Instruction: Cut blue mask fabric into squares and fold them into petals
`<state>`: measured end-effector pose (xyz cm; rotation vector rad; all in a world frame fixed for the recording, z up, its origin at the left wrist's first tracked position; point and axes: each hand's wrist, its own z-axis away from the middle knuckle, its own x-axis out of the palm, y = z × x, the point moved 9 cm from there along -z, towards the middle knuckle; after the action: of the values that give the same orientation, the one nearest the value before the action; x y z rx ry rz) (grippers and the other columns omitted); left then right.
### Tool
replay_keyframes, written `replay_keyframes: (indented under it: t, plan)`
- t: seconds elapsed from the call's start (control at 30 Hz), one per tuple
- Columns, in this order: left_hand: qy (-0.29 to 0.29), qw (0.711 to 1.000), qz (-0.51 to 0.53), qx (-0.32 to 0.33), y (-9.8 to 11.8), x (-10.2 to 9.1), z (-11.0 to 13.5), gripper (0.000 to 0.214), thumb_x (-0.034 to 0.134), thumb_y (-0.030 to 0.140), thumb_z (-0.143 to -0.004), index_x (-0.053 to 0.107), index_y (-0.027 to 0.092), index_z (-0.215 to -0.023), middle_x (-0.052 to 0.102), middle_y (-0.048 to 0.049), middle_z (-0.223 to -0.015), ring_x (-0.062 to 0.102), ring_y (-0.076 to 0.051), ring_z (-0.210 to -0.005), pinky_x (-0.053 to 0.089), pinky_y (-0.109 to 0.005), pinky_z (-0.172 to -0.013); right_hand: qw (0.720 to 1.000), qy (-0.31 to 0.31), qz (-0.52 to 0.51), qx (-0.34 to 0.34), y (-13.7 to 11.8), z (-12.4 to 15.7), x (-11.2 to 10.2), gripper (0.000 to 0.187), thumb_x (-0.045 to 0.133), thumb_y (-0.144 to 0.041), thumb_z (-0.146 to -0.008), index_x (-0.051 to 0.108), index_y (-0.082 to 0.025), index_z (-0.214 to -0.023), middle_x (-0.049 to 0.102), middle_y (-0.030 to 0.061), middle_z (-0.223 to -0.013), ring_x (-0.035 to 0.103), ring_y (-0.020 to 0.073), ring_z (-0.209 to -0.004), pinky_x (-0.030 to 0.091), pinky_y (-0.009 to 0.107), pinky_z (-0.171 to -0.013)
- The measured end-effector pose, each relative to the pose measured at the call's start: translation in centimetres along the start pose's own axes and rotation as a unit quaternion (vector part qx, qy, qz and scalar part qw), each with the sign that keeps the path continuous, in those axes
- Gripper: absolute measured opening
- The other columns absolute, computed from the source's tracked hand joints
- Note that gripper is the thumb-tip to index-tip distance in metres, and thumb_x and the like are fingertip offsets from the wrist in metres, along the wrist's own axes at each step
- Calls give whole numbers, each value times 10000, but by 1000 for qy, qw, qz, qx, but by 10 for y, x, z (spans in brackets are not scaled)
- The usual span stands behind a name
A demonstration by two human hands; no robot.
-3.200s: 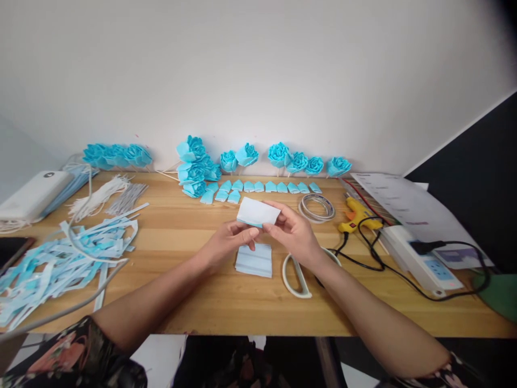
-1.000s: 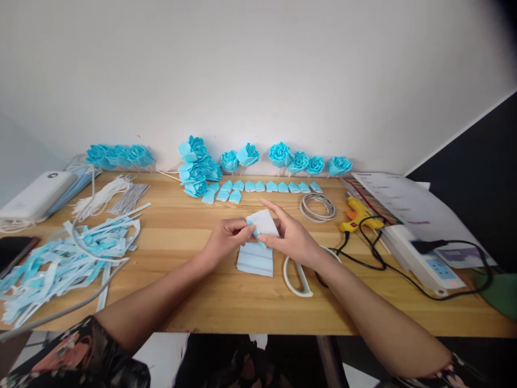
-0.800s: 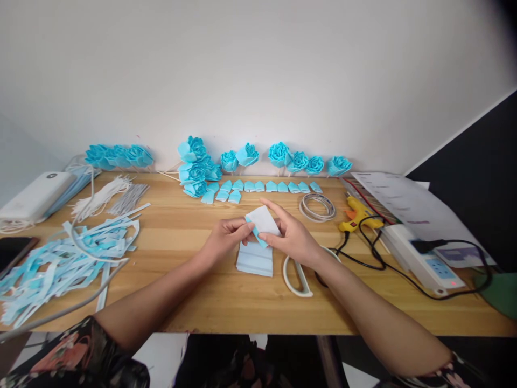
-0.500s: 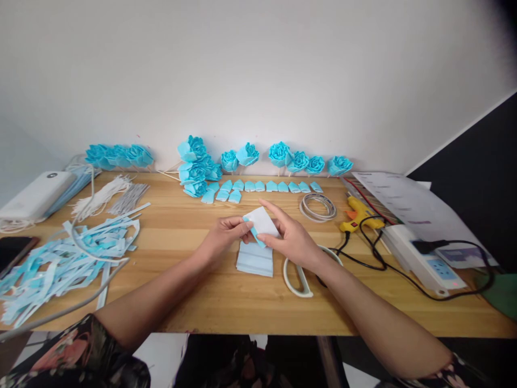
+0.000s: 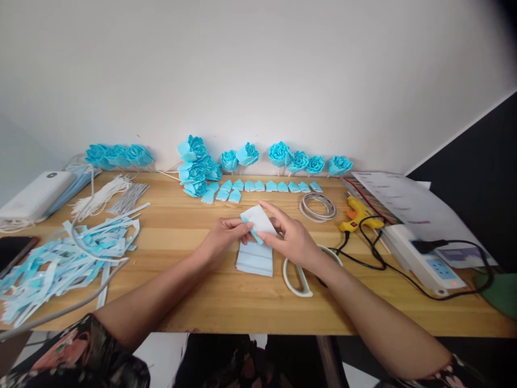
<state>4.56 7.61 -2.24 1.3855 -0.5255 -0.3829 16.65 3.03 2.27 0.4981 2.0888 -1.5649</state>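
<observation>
A small white fabric piece (image 5: 262, 220) with a light-blue folded edge is held up between both hands over the middle of the table. My left hand (image 5: 230, 230) pinches its left edge between thumb and fingers. On its other side, my right hand (image 5: 288, 235) grips it, thumb in front and fingers behind. Just below lies a stack of pale-blue fabric pieces (image 5: 255, 258), its upper part covered by the held piece. Scissors with white handles (image 5: 299, 280) lie partly hidden under my right forearm. Behind the hands, several folded blue petal pieces (image 5: 271, 186) form a row.
Blue flowers on sticks (image 5: 278, 155) line the wall. At left are cut blue strips (image 5: 81, 253), white cords (image 5: 100, 196), a phone (image 5: 16, 250) and a white power bank (image 5: 38, 193). At right are tape rolls (image 5: 318, 207), a yellow glue gun (image 5: 359, 213) and a power strip (image 5: 424, 258).
The held fabric piece has shifted very slightly left and up, tilting a little. Both hands keep their hold, and everything else on the table stays in place.
</observation>
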Motion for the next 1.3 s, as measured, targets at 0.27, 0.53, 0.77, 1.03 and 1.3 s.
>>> replay_keyframes:
  t: [0.27, 0.53, 0.77, 1.03, 1.3]
  plan:
    - [-5, 980, 191, -54, -5, 2, -3, 229, 730, 318, -752, 681, 98, -713, 641, -51, -643, 558, -113, -600, 423, -234, -597, 955, 68, 186, -222, -39, 3, -20, 671, 522, -98, -820, 331, -280, -1436, 480, 84, -1392, 406, 275, -1314, 342, 525, -1083]
    - [-27, 984, 166, -62, -6, 11, 2, 270, 746, 356, -727, 657, 115, -645, 630, -41, -610, 530, -110, -566, 395, -256, -596, 931, 51, 218, -290, -48, 10, -6, 337, 556, -99, -848, 598, -291, -1123, 520, 44, -1353, 359, 284, -1345, 374, 540, -1048]
    - [12, 999, 41, -11, 1, 2, 2, 349, 703, 432, -749, 645, 140, -568, 614, -23, -574, 523, -120, -583, 393, -270, -647, 942, 81, 172, -278, -46, 8, -12, 69, 617, -239, -878, 680, -244, -850, 584, 56, -1222, 456, 271, -1234, 410, 484, -1010]
    - [13, 997, 80, -11, 1, 0, 1, 336, 710, 434, -748, 661, 124, -628, 637, -37, -618, 532, -117, -578, 405, -264, -626, 950, 84, 172, -248, -39, 5, -11, 175, 600, -180, -859, 673, -265, -993, 549, 58, -1283, 450, 280, -1239, 394, 517, -1012]
    - [3, 995, 92, -24, -2, 5, 3, 320, 716, 408, -743, 646, 128, -604, 631, -36, -609, 521, -111, -562, 389, -266, -605, 940, 67, 176, -284, -45, 8, -6, 183, 575, -147, -866, 683, -271, -946, 566, 42, -1275, 432, 268, -1258, 401, 505, -1019]
